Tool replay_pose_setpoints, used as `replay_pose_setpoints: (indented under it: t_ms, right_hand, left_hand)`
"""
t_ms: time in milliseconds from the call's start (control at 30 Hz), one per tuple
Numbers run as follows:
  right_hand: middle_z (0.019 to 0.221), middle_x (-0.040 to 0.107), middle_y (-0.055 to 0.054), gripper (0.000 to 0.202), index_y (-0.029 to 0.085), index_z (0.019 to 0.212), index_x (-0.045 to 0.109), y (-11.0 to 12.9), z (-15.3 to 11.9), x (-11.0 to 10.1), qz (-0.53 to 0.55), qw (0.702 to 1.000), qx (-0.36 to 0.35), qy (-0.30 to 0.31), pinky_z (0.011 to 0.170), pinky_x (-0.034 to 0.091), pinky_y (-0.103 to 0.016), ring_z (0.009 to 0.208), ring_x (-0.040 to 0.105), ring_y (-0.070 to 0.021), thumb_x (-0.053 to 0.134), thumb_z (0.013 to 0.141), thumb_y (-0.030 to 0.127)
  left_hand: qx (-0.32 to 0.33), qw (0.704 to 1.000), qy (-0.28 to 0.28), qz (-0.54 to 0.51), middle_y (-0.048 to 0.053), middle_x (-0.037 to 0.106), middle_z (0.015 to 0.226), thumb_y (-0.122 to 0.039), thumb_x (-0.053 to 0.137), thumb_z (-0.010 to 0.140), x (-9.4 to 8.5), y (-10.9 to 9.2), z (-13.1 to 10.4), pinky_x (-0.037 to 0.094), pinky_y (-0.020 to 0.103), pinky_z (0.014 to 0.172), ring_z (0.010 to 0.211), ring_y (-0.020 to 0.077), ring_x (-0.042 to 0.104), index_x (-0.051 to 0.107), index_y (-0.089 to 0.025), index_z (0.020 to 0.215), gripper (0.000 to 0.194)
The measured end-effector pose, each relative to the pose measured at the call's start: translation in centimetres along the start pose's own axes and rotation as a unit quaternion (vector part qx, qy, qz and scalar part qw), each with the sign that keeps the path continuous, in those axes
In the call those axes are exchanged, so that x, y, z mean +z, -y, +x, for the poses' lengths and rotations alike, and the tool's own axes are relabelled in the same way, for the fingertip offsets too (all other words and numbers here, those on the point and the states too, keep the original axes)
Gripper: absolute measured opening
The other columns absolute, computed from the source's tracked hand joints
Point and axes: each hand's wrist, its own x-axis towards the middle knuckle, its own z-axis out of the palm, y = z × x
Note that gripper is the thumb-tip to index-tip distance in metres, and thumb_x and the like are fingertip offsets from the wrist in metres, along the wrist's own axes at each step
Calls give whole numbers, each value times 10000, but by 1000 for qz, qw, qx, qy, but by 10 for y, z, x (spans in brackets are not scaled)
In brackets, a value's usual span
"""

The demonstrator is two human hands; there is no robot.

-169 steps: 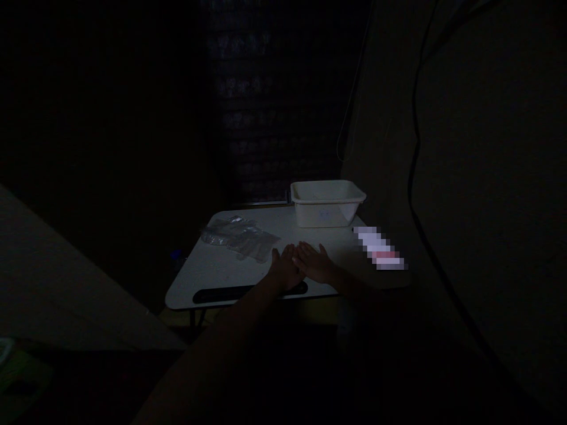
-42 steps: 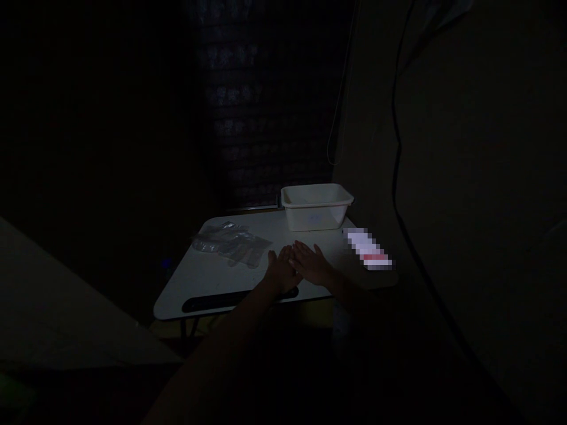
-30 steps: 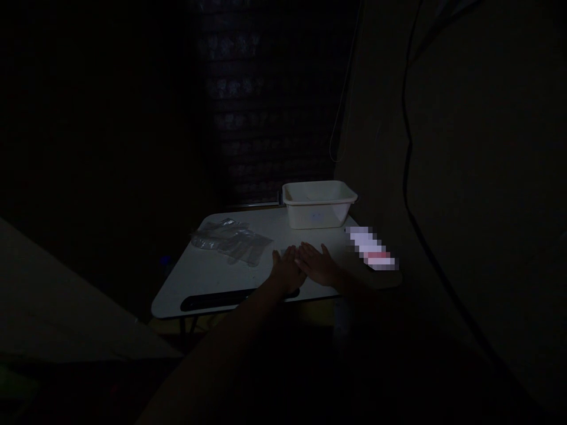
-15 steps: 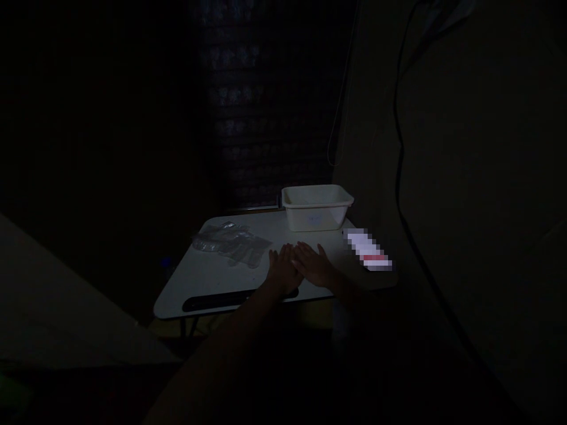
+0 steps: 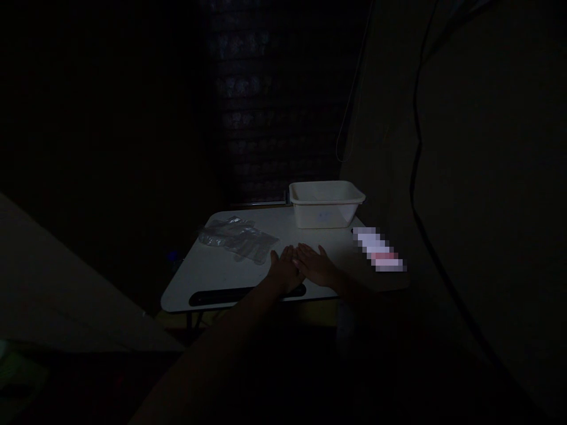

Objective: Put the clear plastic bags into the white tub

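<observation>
My left hand [image 5: 284,270] is open, palm down, over the front part of a small white table [image 5: 239,273]. Beside it lies my right hand [image 5: 316,265], also flat, its fingertips overlapping or touching those of the left. Neither hand holds anything that I can see. Just left of my left hand is a clear, crumpled plastic glove or thin plastic sheet [image 5: 250,239], spread on the tabletop. Behind my hands stands a white rectangular plastic basin [image 5: 325,215]; its inside is too dim to make out fully.
At the table's right side lies a bright, blurred-out phone-like slab [image 5: 378,249]. A dark slot [image 5: 221,296] runs along the front edge. A blue-capped object [image 5: 172,256] is beyond the left edge. A dark cable [image 5: 414,177] hangs down the right wall. The room is very dark.
The whole scene has shifted slightly to the right in view as the camera turned. My hands stay flat and together, now a little nearer the plastic. Nothing has been picked up.
</observation>
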Motion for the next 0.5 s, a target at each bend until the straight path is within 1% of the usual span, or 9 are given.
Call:
replay_pose_setpoints:
  t_ms: [167,267,367,500]
  right_hand:
    - [1364,246,-87,556,163,1278,288,1,1,0,-4,1000,10,1,973,124,-498,1253,169,-172,89,834,433]
    - [1353,270,-101,554,157,1269,303,2,1,-2,-15,1000,8,-25,963,132,-509,1250,175,-183,109,833,437]
    - [1358,258,-102,544,147,1273,296,5,2,-3,-29,998,-1,-55,970,117,-499,1249,174,-190,129,834,421]
    - [1361,252,-97,553,139,1279,285,9,5,-1,-23,999,-16,-41,971,113,-503,1250,172,-189,117,834,422]
  left_hand:
    - [0,1000,4,-3,165,196,1359,-418,203,802,1,1,2,154,528,936,1259,254,102,179,-83,1302,602]
    - [-11,1000,-19,-4,171,175,1363,-429,201,798,0,2,1,134,517,952,1259,256,98,169,-63,1303,625]
    - [-24,999,-41,6,171,175,1363,-457,243,780,-1,3,-1,106,510,965,1258,270,90,153,-57,1308,668]
    - [-20,999,-30,12,163,209,1356,-449,240,785,0,8,-5,110,521,960,1255,265,119,173,-76,1306,645]
